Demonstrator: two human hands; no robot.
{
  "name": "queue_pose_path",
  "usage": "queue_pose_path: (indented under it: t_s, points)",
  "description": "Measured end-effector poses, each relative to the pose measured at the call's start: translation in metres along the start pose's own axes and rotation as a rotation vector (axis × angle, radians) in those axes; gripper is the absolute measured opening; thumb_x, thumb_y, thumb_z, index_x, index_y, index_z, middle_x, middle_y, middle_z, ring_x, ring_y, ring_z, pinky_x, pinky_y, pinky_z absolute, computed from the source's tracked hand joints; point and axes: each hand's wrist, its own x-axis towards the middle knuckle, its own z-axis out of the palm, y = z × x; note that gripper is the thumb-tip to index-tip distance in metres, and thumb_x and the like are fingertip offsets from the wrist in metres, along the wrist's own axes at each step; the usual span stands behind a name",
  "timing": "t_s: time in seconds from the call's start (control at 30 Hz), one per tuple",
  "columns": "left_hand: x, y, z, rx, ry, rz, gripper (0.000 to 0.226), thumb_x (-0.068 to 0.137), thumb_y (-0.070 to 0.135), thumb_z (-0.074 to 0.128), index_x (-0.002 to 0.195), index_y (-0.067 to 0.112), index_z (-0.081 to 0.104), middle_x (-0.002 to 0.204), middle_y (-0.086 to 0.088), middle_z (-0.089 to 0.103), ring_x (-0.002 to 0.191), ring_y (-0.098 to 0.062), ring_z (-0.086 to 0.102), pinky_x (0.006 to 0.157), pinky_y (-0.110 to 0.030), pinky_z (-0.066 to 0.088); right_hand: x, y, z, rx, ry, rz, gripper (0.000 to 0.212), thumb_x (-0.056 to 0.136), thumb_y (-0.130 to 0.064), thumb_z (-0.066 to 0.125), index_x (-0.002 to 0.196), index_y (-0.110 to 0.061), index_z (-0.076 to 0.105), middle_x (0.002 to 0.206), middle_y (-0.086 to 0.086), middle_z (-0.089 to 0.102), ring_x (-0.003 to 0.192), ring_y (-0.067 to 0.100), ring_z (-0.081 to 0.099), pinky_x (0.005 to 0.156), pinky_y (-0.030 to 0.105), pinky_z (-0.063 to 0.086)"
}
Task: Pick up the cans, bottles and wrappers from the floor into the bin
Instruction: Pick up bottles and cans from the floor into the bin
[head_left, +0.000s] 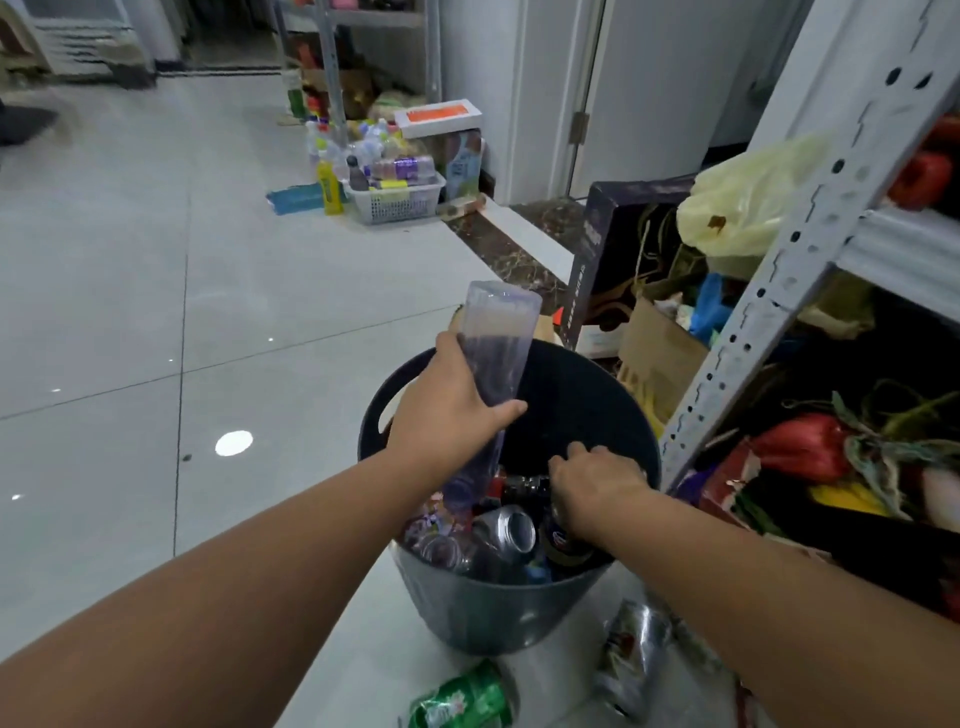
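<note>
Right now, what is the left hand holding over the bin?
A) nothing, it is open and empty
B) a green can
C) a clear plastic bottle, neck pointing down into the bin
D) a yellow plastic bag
C: the left hand is wrapped around a clear plastic bottle, whose base sticks up and whose neck points down into the bin; the green can lies on the floor in front of the bin.

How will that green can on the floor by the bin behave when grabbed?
The green can lies on its side on smooth tile, so it may roll if nudged. It looks dented, so probably empty, light and easily crushed. Its glossy skin could slip under the fingers.
</note>
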Motion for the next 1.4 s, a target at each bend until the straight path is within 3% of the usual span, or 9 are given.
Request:
queue_pose_path:
  t_s: [0.27,0.4,0.5,0.63,0.77,0.9,1.1,1.2,1.4]
  points:
    - [0.004,-0.021,0.031,-0.109,0.058,-0.054,0.073,0.063,0.054,0.079,0.114,0.029,0.033,0.095,0.016,0.052,0.086,-0.009,0.055,0.064,-0.026,0.041,0.02,-0.006,0.017,0.113,-0.306,-0.071,0.047,0.092,-0.026,0.059,0.134,-0.008,0.048,0.136,0.013,0.05,0.119,0.029,0.052,0.09,0.031,0.041]
    - [0.008,-0.017,0.031,-0.164,0.037,-0.053,0.072,0.061,0.056,0.079,0.108,0.033,0.03,0.102,0.013,0.054,0.091,-0.01,0.055,0.063,-0.021,0.04,0.023,-0.005,0.021,0.11,-0.277,-0.092,0.041,0.091,-0.024,0.059,0.128,-0.008,0.054,0.13,0.013,0.056,0.113,0.029,0.056,0.087,0.031,0.044]
    - [0.021,-0.006,0.032,-0.28,0.005,0.01,0.07,0.068,0.048,0.078,0.113,0.031,0.026,0.114,0.006,0.05,0.103,-0.012,0.053,0.08,-0.024,0.043,0.022,-0.005,0.019,0.139,-0.235,-0.046,0.043,0.087,-0.025,0.061,0.127,-0.013,0.053,0.128,0.01,0.054,0.111,0.029,0.056,0.088,0.036,0.046]
    - [0.026,0.003,0.05,-0.182,-0.107,-0.054,0.068,0.083,0.041,0.066,0.131,0.008,0.03,0.129,-0.009,0.042,0.122,-0.026,0.041,0.102,-0.042,0.036,0.018,-0.001,0.007,0.207,0.122,0.034,0.032,0.087,-0.024,0.058,0.118,-0.015,0.056,0.118,0.009,0.057,0.106,0.031,0.057,0.071,0.034,0.041]
    - [0.021,-0.008,0.059,-0.3,-0.293,-0.247,0.054,0.073,0.033,0.079,0.112,0.005,0.054,0.108,-0.009,0.062,0.102,-0.023,0.06,0.087,-0.038,0.05,0.008,0.006,-0.006,0.327,0.519,0.104,0.018,0.088,-0.027,0.053,0.095,-0.014,0.064,0.093,0.009,0.065,0.085,0.032,0.062,0.058,0.032,0.033]
    - [0.012,-0.012,0.066,-0.235,-0.356,-0.329,0.059,0.062,0.027,0.086,0.112,0.013,0.057,0.103,-0.002,0.067,0.096,-0.02,0.063,0.083,-0.034,0.051,0.001,0.025,-0.024,0.386,0.68,0.123,0.022,0.089,-0.029,0.047,0.091,-0.019,0.066,0.081,0.006,0.064,0.071,0.027,0.056,0.057,0.031,0.036]
    - [-0.006,-0.013,0.089,0.059,-0.584,-0.372,0.063,0.057,0.022,0.088,0.111,0.018,0.056,0.104,-0.002,0.065,0.098,-0.022,0.06,0.084,-0.033,0.05,-0.022,0.062,-0.026,0.544,0.69,0.087,0.022,0.09,-0.028,0.049,0.095,-0.025,0.071,0.088,-0.001,0.068,0.078,0.018,0.058,0.065,0.032,0.048]
    - [-0.002,-0.014,0.091,0.122,-0.63,-0.412,0.057,0.064,0.022,0.084,0.113,0.013,0.057,0.107,-0.007,0.066,0.1,-0.025,0.061,0.085,-0.033,0.05,-0.028,0.073,-0.016,0.563,0.594,0.011,0.026,0.09,-0.028,0.049,0.109,-0.031,0.067,0.107,-0.004,0.066,0.097,0.017,0.057,0.081,0.036,0.05]
    - [0.016,0.002,0.068,0.217,-0.373,-0.289,0.04,0.087,0.013,0.051,0.126,0.006,0.042,0.119,-0.02,0.057,0.105,-0.036,0.056,0.078,-0.035,0.042,-0.045,0.082,0.003,0.467,0.498,-0.207,0.045,0.098,-0.04,0.041,0.141,-0.026,0.043,0.147,0.003,0.04,0.137,0.019,0.03,0.11,0.037,0.023]
